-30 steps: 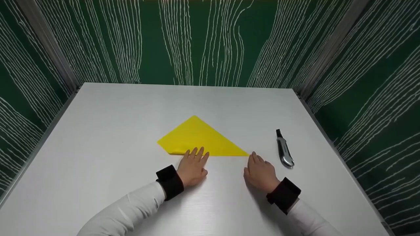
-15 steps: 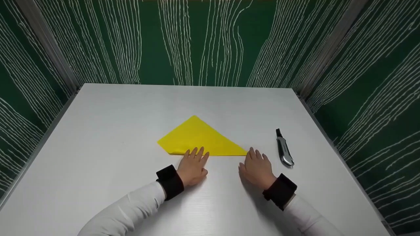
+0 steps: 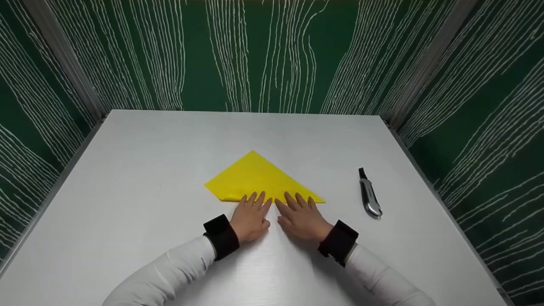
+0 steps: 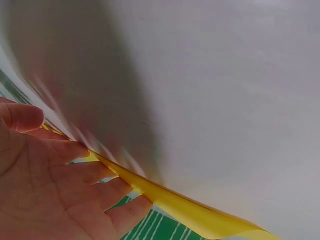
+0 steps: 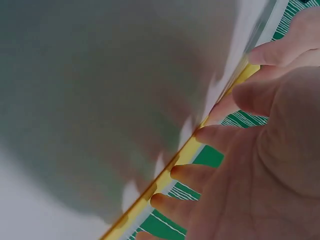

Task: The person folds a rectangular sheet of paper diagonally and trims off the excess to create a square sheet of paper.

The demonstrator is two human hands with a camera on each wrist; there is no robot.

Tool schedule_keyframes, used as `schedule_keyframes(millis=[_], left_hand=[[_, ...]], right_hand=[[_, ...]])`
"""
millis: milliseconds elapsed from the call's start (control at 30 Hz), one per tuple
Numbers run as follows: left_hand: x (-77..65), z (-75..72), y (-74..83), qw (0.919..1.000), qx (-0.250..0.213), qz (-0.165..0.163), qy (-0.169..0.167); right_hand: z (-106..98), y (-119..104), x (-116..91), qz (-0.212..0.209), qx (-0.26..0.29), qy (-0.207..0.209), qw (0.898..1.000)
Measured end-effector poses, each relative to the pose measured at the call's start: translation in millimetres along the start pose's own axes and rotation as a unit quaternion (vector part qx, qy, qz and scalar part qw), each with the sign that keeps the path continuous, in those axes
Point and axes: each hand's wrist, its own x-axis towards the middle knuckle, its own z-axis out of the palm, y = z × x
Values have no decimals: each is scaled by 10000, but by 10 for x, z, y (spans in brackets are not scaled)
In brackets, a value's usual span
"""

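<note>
A folded sheet of yellow paper [image 3: 255, 174] lies on the white table, its straight folded edge toward the person. My left hand [image 3: 250, 219] rests with spread, straight fingers on that near edge, left of its middle. Just to its right, my right hand [image 3: 304, 219] presses the same edge with straight fingertips. The left wrist view shows the left palm and the paper's edge [image 4: 185, 205] under the fingers, slightly raised toward the left corner. In the right wrist view, several right fingertips touch the yellow edge [image 5: 187, 152].
A grey and black utility knife [image 3: 369, 197] lies on the white table [image 3: 148, 148], right of the paper. Green walls [image 3: 204, 55] with white wavy lines stand behind and at both sides, with grey posts at the corners.
The right hand has slid left along the paper's near edge, from the right tip to beside the left hand. Left hand, paper and knife have stayed in place.
</note>
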Motion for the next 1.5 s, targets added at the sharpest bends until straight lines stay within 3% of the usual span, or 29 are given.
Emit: schedule_keyframes(millis=[367,833,1500], left_hand=[[-31,7,-38,9995,-226,103,204],[-65,1,-126,9968,-731,330,-42],[-261,-12,-361,9914,-1288,147,-200]], right_hand=[[-4,56,42,-131,277,-222,9993],[-53,39,45,143,168,-508,9985],[-90,30,48,129,421,-598,9972]])
